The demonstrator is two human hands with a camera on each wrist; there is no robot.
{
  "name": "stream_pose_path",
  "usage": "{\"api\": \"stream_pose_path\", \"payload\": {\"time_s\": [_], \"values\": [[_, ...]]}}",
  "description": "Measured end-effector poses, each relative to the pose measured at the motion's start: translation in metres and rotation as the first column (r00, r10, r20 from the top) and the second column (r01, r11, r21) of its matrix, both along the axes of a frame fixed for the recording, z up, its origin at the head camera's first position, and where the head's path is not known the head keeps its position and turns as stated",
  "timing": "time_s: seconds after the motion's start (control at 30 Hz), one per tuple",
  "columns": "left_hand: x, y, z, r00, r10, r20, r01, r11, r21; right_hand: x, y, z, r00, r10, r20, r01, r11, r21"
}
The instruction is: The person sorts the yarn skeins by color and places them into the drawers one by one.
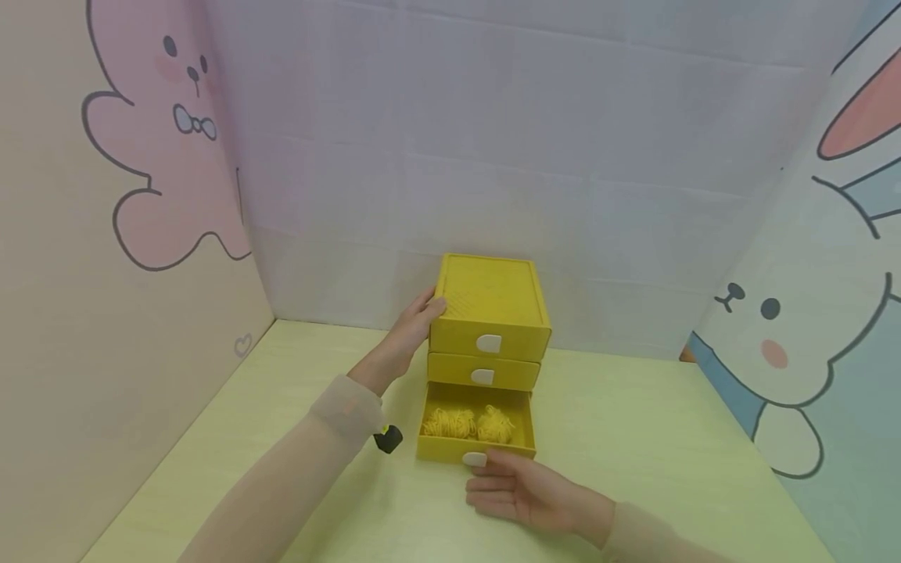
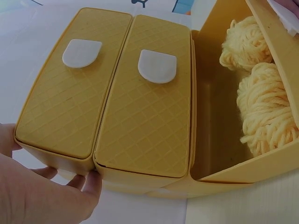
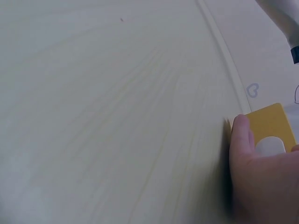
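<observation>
A yellow drawer cabinet (image 1: 490, 288) with three stacked drawers stands against the back wall. Its bottom drawer (image 1: 439, 448) is pulled out, showing two yellow yarn bundles (image 2: 267, 107) inside; the upper two drawers are closed. My left hand (image 1: 407, 336) rests on the cabinet's upper left side, thumb at the top edge and fingers along the side wall. At the bottom drawer's front is my right hand (image 1: 531, 489), its thumb by the white handle (image 1: 474, 459) and the other fingers extended below. The right wrist view shows that handle between thumb and fingers, partly covered by the hand.
A small black object (image 1: 388, 439) shows beside the left sleeve, partly hidden by it. The light yellow tabletop (image 1: 633, 438) extends to both sides of the cabinet. Cartoon-printed panels (image 1: 831, 328) and a pale back cloth (image 1: 493, 141) enclose the space.
</observation>
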State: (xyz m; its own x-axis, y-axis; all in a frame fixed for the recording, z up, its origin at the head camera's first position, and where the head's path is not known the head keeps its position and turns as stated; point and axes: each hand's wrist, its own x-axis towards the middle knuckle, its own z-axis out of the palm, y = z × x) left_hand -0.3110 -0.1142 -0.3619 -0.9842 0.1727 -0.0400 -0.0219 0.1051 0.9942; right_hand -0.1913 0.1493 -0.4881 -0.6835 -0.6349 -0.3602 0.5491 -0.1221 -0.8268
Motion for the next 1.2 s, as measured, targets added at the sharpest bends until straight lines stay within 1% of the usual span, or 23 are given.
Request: {"api": "stream_pose_path", "payload": {"time_s": [0.2,0.47,0.7,0.87,1.2], "values": [[-0.002,0.000,-0.002,1.000,-0.003,-0.005,0.003,1.000,-0.011,-0.002,-0.001,-0.001,0.999,-0.041,0.012,0.040,0.999,0.024],[0.001,-0.001,-0.001,1.000,-0.011,-0.005,0.011,1.000,-0.003,-0.005,-0.001,-0.002,0.997,-0.078,0.000,0.078,0.995,0.058],[0.002,-0.001,0.000,1.000,-0.011,-0.006,0.011,1.000,-0.007,-0.008,-0.001,-0.001,0.995,-0.103,0.007,0.103,0.993,0.051],[0.002,-0.002,0.000,1.000,-0.008,-0.002,0.008,1.000,-0.008,-0.015,-0.004,-0.001,0.993,-0.114,0.011,0.114,0.993,0.041],[0.003,-0.003,0.001,1.000,-0.007,0.004,0.007,1.000,-0.012,-0.035,-0.010,-0.002,0.993,-0.114,-0.023,0.115,0.993,0.036]]}}
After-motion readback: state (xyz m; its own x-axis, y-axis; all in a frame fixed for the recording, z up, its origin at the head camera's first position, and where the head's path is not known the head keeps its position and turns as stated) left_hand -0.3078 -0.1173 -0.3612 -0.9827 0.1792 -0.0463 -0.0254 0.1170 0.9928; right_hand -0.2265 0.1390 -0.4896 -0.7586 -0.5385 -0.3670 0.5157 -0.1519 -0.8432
